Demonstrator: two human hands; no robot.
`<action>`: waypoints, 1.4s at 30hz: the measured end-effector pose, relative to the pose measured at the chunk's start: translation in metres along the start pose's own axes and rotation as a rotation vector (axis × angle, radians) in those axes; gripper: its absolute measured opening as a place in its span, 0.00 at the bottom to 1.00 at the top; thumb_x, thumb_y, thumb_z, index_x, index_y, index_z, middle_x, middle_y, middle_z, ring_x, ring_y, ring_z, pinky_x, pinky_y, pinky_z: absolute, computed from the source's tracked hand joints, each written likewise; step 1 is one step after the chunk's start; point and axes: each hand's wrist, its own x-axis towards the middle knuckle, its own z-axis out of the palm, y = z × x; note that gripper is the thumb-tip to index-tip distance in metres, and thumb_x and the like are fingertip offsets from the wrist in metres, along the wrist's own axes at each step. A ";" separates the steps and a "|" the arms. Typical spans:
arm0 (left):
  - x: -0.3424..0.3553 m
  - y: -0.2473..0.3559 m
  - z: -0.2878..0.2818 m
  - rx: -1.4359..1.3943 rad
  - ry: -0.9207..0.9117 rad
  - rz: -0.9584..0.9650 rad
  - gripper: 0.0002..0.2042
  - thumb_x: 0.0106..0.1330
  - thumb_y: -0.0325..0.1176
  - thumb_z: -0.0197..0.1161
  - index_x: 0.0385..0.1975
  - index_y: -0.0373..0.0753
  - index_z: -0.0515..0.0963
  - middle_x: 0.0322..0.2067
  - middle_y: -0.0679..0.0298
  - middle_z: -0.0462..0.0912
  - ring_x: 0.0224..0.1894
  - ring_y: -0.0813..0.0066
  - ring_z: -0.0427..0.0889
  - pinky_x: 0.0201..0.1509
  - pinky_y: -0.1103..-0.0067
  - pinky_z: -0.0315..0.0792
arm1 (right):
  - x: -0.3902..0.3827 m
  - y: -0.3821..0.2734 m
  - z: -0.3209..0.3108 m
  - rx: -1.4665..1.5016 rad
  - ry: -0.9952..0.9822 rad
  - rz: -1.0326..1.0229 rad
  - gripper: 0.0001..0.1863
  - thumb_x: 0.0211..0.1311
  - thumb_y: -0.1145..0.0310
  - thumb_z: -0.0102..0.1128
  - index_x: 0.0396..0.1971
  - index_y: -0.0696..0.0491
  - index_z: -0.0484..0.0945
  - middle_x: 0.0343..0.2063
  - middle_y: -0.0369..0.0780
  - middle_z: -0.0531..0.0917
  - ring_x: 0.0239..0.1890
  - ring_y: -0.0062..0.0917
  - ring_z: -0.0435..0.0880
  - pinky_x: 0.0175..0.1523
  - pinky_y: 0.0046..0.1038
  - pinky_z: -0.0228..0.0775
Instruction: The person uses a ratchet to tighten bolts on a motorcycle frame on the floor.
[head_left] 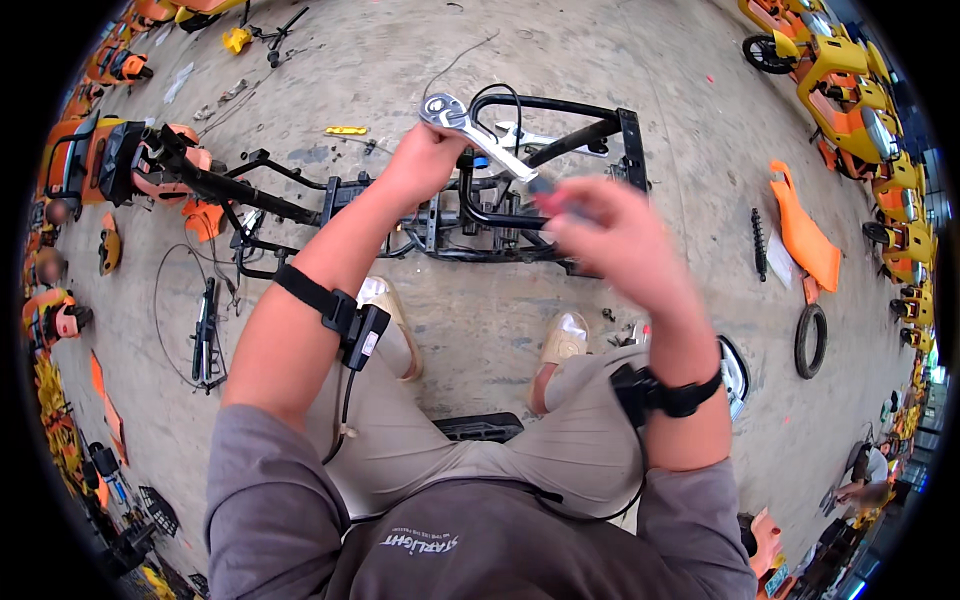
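A shiny ratchet wrench [490, 146] slants over a black tubular vehicle frame [480, 222] lying on the floor in front of me. My right hand [608, 232], smeared by motion, is closed round the wrench's red and dark handle. Directly below the ratchet head, my left hand [428, 160] is closed in a fist; what its fingers grip is hidden. A thin black cable [518, 110] loops up beside the wrench. Behind it, a silver open-ended wrench [545, 140] rests across the frame.
A shock absorber [759, 245], an orange panel [803, 235] and a black tyre [811, 340] lie to the right. Cables and a black fork-like part [205, 335] are at left. A yellow tool [346, 130] lies beyond the frame. Yellow scooters [835, 85] line the right side.
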 end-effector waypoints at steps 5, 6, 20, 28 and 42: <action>0.006 -0.001 0.010 -0.053 -0.007 0.049 0.08 0.68 0.31 0.60 0.39 0.36 0.85 0.33 0.66 0.83 0.37 0.79 0.75 0.45 0.78 0.69 | 0.020 0.015 -0.057 -0.253 0.169 -0.160 0.18 0.57 0.65 0.70 0.47 0.55 0.82 0.29 0.34 0.83 0.29 0.16 0.78 0.34 0.22 0.71; 0.005 -0.004 0.008 -0.023 0.002 0.038 0.08 0.68 0.31 0.60 0.40 0.36 0.84 0.33 0.66 0.83 0.37 0.79 0.75 0.45 0.77 0.70 | 0.019 0.014 -0.047 -0.246 0.080 -0.043 0.19 0.57 0.65 0.71 0.47 0.56 0.81 0.29 0.35 0.83 0.28 0.16 0.78 0.32 0.23 0.71; -0.003 0.007 0.009 -0.008 0.069 -0.004 0.08 0.66 0.30 0.59 0.36 0.34 0.84 0.29 0.65 0.82 0.33 0.79 0.75 0.41 0.77 0.71 | 0.014 0.005 -0.033 -0.161 0.114 -0.047 0.21 0.56 0.71 0.69 0.51 0.53 0.80 0.38 0.39 0.86 0.40 0.18 0.81 0.48 0.23 0.72; -0.003 -0.002 0.011 0.057 0.139 0.083 0.15 0.74 0.42 0.57 0.35 0.35 0.82 0.27 0.66 0.79 0.30 0.77 0.74 0.37 0.75 0.71 | -0.013 0.002 0.032 -0.054 -0.226 0.096 0.32 0.63 0.70 0.68 0.65 0.55 0.65 0.38 0.35 0.80 0.40 0.18 0.79 0.44 0.22 0.74; -0.001 0.010 0.015 0.012 0.109 -0.035 0.08 0.68 0.30 0.57 0.35 0.37 0.83 0.23 0.71 0.74 0.22 0.85 0.68 0.25 0.81 0.62 | 0.026 0.017 -0.059 -0.174 0.040 -0.098 0.24 0.58 0.70 0.71 0.56 0.54 0.79 0.43 0.35 0.83 0.44 0.18 0.80 0.49 0.24 0.73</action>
